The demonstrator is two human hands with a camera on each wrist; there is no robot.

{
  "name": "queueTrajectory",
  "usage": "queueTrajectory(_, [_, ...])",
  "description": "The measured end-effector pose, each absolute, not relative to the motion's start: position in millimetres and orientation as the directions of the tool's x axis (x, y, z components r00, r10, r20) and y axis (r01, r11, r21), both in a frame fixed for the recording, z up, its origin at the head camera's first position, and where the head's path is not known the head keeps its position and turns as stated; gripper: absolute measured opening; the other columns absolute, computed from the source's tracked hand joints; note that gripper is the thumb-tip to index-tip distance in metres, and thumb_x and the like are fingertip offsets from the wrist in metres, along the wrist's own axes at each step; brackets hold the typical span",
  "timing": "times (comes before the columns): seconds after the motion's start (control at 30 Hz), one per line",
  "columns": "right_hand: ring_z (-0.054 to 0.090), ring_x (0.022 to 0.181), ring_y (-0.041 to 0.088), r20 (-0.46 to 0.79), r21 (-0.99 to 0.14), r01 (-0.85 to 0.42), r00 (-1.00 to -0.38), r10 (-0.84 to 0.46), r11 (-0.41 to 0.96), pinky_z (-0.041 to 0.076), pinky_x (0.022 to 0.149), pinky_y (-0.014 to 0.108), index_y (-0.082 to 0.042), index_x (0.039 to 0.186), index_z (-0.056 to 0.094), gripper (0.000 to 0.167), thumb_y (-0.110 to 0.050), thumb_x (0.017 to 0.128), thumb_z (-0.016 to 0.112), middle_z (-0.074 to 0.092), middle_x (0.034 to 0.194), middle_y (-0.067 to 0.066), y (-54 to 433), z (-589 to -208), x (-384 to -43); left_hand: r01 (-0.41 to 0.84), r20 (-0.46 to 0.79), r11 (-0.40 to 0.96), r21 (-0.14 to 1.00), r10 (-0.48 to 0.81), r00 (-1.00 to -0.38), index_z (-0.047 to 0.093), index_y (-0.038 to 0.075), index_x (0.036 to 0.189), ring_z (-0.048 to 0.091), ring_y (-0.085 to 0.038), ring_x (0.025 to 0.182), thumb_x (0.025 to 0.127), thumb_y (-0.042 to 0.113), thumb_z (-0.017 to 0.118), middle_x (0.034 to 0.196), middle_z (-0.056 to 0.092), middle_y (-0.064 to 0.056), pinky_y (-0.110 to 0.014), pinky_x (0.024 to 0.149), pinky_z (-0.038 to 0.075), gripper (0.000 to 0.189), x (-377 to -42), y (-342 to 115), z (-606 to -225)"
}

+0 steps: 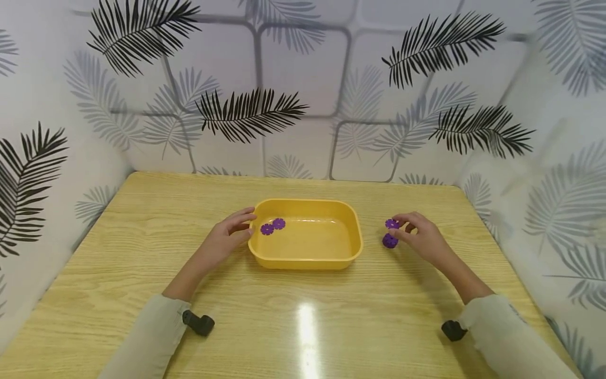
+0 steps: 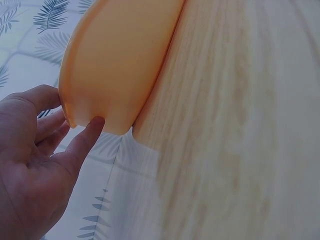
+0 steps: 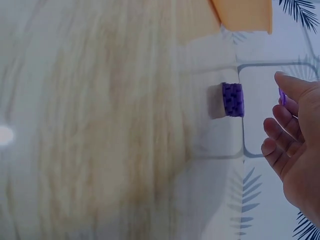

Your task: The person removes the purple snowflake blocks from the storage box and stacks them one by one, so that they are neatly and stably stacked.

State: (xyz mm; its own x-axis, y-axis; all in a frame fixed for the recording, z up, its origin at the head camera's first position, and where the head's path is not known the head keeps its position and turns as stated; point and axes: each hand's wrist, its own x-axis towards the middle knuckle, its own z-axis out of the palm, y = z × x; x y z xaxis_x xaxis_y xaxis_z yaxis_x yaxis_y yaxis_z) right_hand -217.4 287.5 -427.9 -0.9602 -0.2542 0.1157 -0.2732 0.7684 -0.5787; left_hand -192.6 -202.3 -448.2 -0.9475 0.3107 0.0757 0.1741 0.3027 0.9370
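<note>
A yellow plastic basin (image 1: 305,264) stands on the table, with two purple snowflake discs (image 1: 273,227) lying flat near its left end. My left hand (image 1: 228,235) rests against the basin's left end, thumb and fingers spread; in the left wrist view the thumb touches the basin's outer wall (image 2: 120,60). To the right of the basin, my right hand (image 1: 421,235) pinches one purple snowflake disc (image 1: 391,223) between thumb and forefinger. Just below that disc is a short stack of purple snowflake discs (image 3: 233,100), apart from the hand.
The wooden table (image 1: 255,326) ends at a back wall (image 1: 303,142) covered in leaf-patterned cloth, with more cloth at both sides. Each wrist carries a small black camera (image 1: 203,325).
</note>
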Motion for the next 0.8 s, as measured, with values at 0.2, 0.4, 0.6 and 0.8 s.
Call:
queueTrajectory(0.2, [0.059,0.102,0.028,0.092,-0.576,-0.246,-0.967,-0.237,0.779,0.052,0.077,0.031,-0.005,0.132,0.063,0.045,-0.035,0.099,0.066,0.063,0.116,0.013,292,-438,-218,0.178,0.079,0.302,0.936,0.314,-0.946,0.049,0.006,0.148,0.046,-0.033,0.140,0.104,0.024,0.057,0.164,0.032,0.003,-0.044,0.112,0.046,0.048,-193,-204,-448])
queueTrajectory(0.4, [0.060,0.104,0.027,0.055,-0.585,-0.215,-0.972,-0.227,0.782,0.053,0.079,0.033,-0.006,0.134,0.062,0.049,-0.040,0.099,0.064,0.063,0.118,0.011,298,-447,-215,0.185,0.082,0.306,0.934,0.321,-0.944,0.050,0.006,0.148,0.045,-0.034,0.141,0.104,0.023,0.056,0.164,0.032,0.000,-0.044,0.111,0.046,0.047,-193,-204,-449])
queueTrajectory(0.6, [0.061,0.103,0.029,0.043,-0.606,-0.215,-0.970,-0.238,0.766,0.053,0.078,0.032,-0.006,0.133,0.063,0.048,-0.039,0.098,0.066,0.063,0.119,0.013,298,-450,-213,0.184,0.082,0.303,0.935,0.320,-0.944,0.050,0.006,0.147,0.045,-0.035,0.141,0.105,0.021,0.055,0.164,0.032,-0.001,-0.047,0.112,0.045,0.045,-194,-203,-450])
queueTrajectory(0.8, [0.063,0.099,0.029,0.046,-0.590,-0.230,-0.967,-0.252,0.774,0.054,0.077,0.032,-0.002,0.131,0.063,0.046,-0.033,0.097,0.068,0.064,0.116,0.016,299,-453,-213,0.169,0.070,0.304,0.938,0.313,-0.947,0.050,0.007,0.147,0.045,-0.034,0.141,0.105,0.022,0.056,0.164,0.032,0.002,-0.044,0.112,0.046,0.046,-194,-203,-450])
